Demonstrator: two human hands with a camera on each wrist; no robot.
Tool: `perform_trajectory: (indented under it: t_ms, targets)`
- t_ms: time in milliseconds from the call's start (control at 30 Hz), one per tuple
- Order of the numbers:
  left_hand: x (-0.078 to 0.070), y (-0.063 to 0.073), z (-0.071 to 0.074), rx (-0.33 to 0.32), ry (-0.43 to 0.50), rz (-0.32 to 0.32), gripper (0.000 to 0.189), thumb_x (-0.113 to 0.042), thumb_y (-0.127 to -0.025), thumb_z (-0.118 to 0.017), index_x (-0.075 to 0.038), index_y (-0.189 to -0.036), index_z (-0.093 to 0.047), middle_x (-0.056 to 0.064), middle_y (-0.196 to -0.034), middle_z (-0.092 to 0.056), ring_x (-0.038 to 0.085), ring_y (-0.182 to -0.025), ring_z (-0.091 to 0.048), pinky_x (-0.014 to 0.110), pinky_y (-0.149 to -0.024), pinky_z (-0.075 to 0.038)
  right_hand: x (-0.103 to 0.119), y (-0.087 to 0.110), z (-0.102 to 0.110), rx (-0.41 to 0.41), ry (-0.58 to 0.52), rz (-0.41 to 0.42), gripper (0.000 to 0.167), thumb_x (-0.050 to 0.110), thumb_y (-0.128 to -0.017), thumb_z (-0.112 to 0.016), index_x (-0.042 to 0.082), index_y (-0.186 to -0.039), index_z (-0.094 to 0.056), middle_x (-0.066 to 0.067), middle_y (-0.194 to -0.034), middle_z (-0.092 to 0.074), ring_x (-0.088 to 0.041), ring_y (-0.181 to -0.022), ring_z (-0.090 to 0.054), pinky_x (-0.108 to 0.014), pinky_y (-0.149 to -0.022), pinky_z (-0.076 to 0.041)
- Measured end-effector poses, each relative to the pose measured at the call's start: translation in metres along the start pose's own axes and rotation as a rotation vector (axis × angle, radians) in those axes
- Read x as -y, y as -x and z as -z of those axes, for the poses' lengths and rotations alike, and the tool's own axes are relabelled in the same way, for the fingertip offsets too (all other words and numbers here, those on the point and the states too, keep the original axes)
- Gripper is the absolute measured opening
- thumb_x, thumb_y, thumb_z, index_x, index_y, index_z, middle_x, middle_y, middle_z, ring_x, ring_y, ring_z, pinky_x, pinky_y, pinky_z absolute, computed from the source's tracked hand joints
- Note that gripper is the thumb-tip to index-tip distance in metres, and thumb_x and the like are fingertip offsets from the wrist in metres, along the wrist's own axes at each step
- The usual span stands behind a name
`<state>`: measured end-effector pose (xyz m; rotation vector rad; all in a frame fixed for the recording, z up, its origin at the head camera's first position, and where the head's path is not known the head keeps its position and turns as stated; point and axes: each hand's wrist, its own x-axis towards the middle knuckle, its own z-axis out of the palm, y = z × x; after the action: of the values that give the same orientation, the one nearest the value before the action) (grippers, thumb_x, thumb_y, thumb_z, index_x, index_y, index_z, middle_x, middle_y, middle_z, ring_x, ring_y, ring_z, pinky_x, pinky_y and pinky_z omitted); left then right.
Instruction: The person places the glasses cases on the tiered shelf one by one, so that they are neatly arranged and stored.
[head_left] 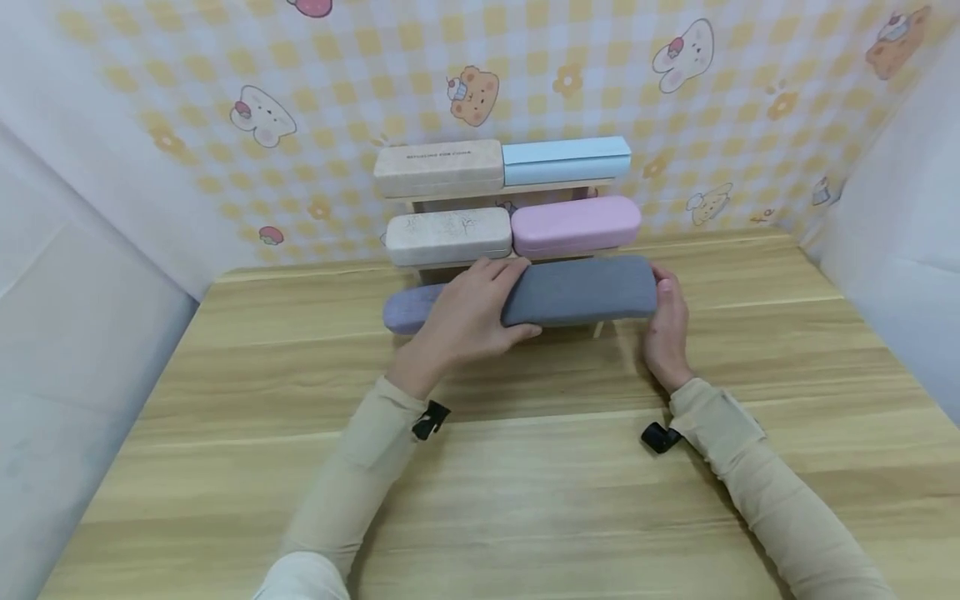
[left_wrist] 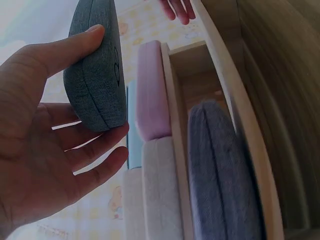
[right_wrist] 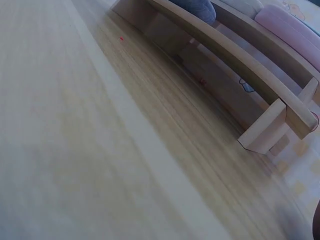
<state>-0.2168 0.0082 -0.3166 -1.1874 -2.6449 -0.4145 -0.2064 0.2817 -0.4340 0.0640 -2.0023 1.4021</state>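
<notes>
My left hand (head_left: 468, 312) grips a dark grey glasses case (head_left: 581, 292) by its left part, thumb on one side and fingers on the other. In the left wrist view this grey case (left_wrist: 95, 75) is raised above the lowest tier of a wooden rack (left_wrist: 250, 130). A blue-purple glasses case (left_wrist: 220, 170) lies on that tier, partly behind my left hand in the head view. My right hand (head_left: 666, 329) is by the right end of the grey case, its fingers loosely extended and partly hidden; the left wrist view shows its fingertips (left_wrist: 177, 10) apart from the case.
On the middle tier sit a whitish case (head_left: 450, 237) and a pink case (head_left: 576, 227). A beige case (head_left: 438, 169) with lettering and a light blue case (head_left: 566, 162) occupy the top tier. The rack stands on a wood-grain table (head_left: 525, 500) before a yellow-checked cloth (head_left: 360, 108).
</notes>
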Motion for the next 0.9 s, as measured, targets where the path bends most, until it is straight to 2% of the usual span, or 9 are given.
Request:
perform_trajectory:
  t_ms: [133,367,533,700,900]
  targets:
    - [0.000,-0.011,-0.009,0.027,-0.010,-0.014,0.077,-0.049,-0.079,-0.069,-0.004,-0.136,-0.044,0.010,-0.130,-0.052,0.024,-0.118,-0.045,0.035,-0.097,-0.037,-0.001,0.000,0.002,-0.028,-0.026,-0.016,0.043,0.023,-0.104,-0.023,0.002,-0.128,-0.051,-0.014,-0.120,-0.056,-0.014,-0.106,-0.050,-0.027,-0.092,-0.036]
    - [0.002,-0.021,-0.020,0.067,-0.050,0.017,0.077,-0.049,-0.079,-0.068,-0.005,-0.136,-0.043,0.010,-0.132,-0.051,0.025,-0.123,-0.043,0.036,-0.101,-0.034,-0.001,-0.002,0.001,-0.026,-0.080,-0.056,0.044,0.024,-0.103,-0.024,-0.003,-0.133,-0.043,-0.017,-0.127,-0.052,-0.013,-0.118,-0.046,-0.026,-0.100,-0.031]
    - [0.003,-0.027,-0.030,0.090,-0.077,0.013,0.076,-0.049,-0.080,-0.068,-0.005,-0.137,-0.043,0.009,-0.131,-0.051,0.024,-0.124,-0.042,0.041,-0.103,-0.029,-0.001,0.000,0.001,-0.039,-0.159,-0.080,0.043,0.023,-0.103,-0.024,-0.003,-0.134,-0.038,-0.018,-0.124,-0.055,-0.014,-0.113,-0.049,-0.025,-0.095,-0.034]
    - [0.004,-0.031,-0.039,0.076,-0.119,0.003,0.074,-0.051,-0.080,-0.068,-0.007,-0.135,-0.044,0.007,-0.127,-0.053,0.022,-0.120,-0.044,0.041,-0.102,-0.028,-0.001,0.000,0.000,-0.043,-0.191,-0.094,0.044,0.024,-0.103,-0.024,-0.003,-0.135,-0.037,-0.015,-0.123,-0.055,-0.017,-0.113,-0.049,-0.026,-0.093,-0.037]
    - [0.003,-0.034,-0.043,0.050,-0.161,0.014,0.072,-0.053,-0.078,-0.067,-0.008,-0.130,-0.047,0.007,-0.121,-0.055,0.023,-0.115,-0.047,0.043,-0.100,-0.030,0.000,-0.001,-0.001,-0.036,-0.205,-0.110,0.045,0.026,-0.103,-0.025,-0.003,-0.134,-0.038,-0.019,-0.124,-0.053,-0.020,-0.113,-0.049,-0.030,-0.094,-0.038]
